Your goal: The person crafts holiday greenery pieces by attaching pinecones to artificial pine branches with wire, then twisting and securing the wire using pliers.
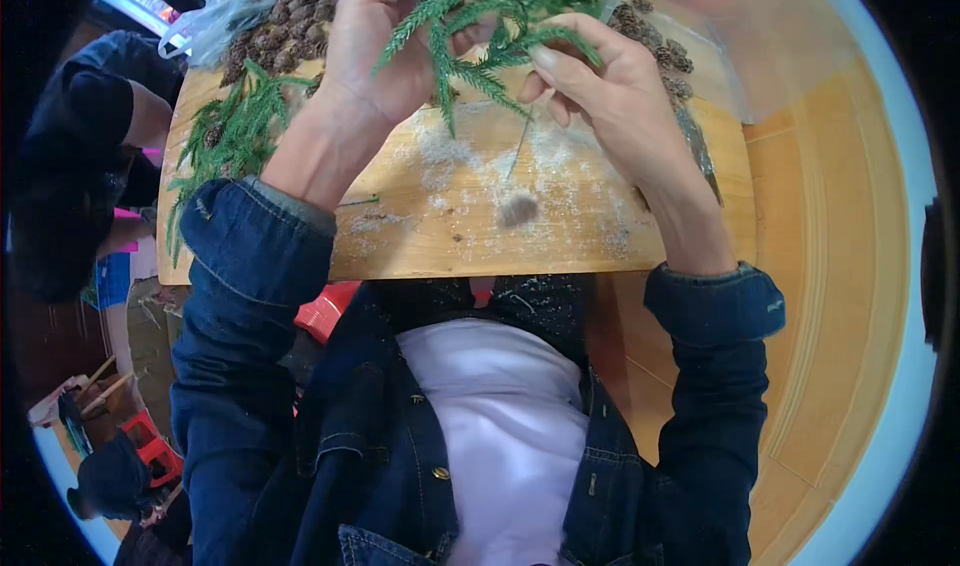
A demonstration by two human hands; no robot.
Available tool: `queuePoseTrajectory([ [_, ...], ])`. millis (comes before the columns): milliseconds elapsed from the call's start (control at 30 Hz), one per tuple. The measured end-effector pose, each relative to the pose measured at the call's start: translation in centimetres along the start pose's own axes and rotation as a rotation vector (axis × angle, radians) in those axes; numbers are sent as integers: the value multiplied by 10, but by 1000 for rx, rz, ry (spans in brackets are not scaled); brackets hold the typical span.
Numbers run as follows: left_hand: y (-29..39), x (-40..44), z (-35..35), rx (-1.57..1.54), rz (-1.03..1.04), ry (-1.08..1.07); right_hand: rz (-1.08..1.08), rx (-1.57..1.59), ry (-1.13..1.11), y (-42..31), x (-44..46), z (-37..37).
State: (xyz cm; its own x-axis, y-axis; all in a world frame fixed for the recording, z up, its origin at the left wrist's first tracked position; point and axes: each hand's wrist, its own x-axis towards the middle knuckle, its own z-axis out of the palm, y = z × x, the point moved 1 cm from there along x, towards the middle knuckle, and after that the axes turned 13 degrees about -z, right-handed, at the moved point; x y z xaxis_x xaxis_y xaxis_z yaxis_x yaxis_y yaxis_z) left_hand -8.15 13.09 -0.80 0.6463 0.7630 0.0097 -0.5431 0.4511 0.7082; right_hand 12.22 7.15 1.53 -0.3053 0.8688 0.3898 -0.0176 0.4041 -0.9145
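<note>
Green sprig (483,77), needle-leaved and branching, raised between the two hands above the far part of the table, its fronds spreading downward at the upper centre of the head view. Right hand (612,84): thumb and index finger closed in a pinch on the sprig's right side, the other fingers loosely bent beneath. Left hand (382,48): half curled at the sprig's left, fingers bent behind the fronds; the fingertips are partly covered, and whether they grip a stem cannot be told. Below the hands, a thin strand (518,151) slants down toward a small, pale brownish, rounded object (518,208), blurred; whether this touches the surface is unclear. White granules (440,151) lie scattered over the wooden table (420,256). To the left, beside the left forearm, further green sprigs (240,116) reach over the table edge; beyond them, a heap of pine cones (285,31) lies next to a translucent plastic bag (220,21). More pine cones (672,56) lie beyond the right wrist. Outermost: a person in dark clothing (70,156) at the far left, and, lower down, a red stool (152,448) on the floor
</note>
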Motion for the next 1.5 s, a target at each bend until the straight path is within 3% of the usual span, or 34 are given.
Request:
queuePoseTrajectory([
  [67,-2,5,-4,93,-1,49,4,-47,35,10,3,-8],
  [167,-13,5,0,330,15,445,-31,-207,17,35,3,-25],
  [200,-14,7,1,325,1,439,-19,-210,27,37,5,-32],
  [300,-8,-4,3,708,236,475,13,-300,-60,45,-3,-36],
  [333,-13,-10,20,709,198,491,42,-273,-56,42,-9,-30],
  [433,-31,-14,88,1287,523,688,100,-306,-62,15,-8,-29],
  [467,-31,-12,87,1288,509,689,111,-299,-60,15,-9,-31],
  [567,-24,-19,73,1510,368,292,-52,-238,-159,12,-10,-17],
  [700,-15,-11,66,1611,182,75,-48,-182,-213,15,-6,-14],
  [733,-10,-8,62,1615,191,78,-56,-186,-216,16,-1,-16],
  [833,-21,-5,65,1498,-133,76,-18,-171,-301,9,-19,-31],
  [867,-19,-6,66,1509,-113,79,-36,-182,-304,1,-19,-30],
  [967,-19,-14,64,1216,-237,275,279,-160,-76,-17,-21,-26],
  [1100,-18,-30,52,916,-275,329,121,143,102,-8,-46,-29],
  [1233,-21,-24,28,828,-135,250,-89,-191,4,27,-41,-20],
  [1367,-28,-30,34,556,-112,261,9,-40,15,14,-34,-15],
  [1500,-33,-41,37,488,-119,360,101,16,4,10,-29,-25],
])
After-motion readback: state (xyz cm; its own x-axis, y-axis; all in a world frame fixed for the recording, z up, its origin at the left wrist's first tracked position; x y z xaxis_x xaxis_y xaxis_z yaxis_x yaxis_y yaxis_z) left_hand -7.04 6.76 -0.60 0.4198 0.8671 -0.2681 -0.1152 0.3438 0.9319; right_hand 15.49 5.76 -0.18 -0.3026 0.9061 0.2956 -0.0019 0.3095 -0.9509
